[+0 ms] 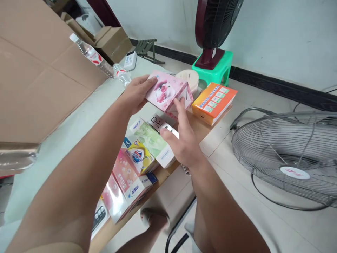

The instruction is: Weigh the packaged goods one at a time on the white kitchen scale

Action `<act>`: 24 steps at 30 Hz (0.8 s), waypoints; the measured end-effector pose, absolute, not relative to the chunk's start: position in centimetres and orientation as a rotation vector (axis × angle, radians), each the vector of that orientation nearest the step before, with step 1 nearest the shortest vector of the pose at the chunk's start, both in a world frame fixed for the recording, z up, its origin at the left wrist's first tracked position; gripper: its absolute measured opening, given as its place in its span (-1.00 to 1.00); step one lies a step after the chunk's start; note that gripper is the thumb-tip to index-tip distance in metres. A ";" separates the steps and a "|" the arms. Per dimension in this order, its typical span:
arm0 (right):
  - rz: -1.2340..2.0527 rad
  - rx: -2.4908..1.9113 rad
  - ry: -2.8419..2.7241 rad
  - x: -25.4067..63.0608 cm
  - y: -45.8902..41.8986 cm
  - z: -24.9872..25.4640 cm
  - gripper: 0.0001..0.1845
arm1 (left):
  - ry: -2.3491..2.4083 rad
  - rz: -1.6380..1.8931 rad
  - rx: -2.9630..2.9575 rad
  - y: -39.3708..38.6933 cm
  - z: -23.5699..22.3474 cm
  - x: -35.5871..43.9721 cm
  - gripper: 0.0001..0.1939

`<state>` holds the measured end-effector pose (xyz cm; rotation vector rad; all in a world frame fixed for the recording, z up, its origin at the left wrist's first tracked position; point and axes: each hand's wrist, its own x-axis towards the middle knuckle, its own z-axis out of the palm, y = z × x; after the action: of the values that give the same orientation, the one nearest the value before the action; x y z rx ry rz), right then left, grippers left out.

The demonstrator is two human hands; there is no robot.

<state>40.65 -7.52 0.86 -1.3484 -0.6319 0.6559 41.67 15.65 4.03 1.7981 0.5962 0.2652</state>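
A pink cardboard box (167, 92) with a flower picture is tilted above the table, gripped at its left end by my left hand (139, 92). My right hand (185, 138) is at the box's near right corner, thumb and forefinger spread; the fingertips seem to touch its end flap. Below lie a green-and-white box (152, 138), a white box with dark lettering (159, 123), a yellow soap box (140, 156) and pink-and-white boxes (126, 174). An orange box (214, 102) sits at the table's far right end.
Two plastic bottles (92, 54) stand near a large cardboard panel (39, 70) at left. A dark fan (218, 24) rests on a green stool (214, 70) by the wall. A large caged fan (286, 158) is on the floor at right. The table edge (168, 172) runs diagonally.
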 end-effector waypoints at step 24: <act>0.645 -1.602 -0.377 41.3 -5.6 0.2 -0.18 | 0.728 0.267 2.008 16.3 -0.8 44.4 -0.67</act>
<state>41.32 -5.63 0.17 -1.6024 -0.3772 0.6451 44.38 16.26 -0.76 2.0076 0.7285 0.2674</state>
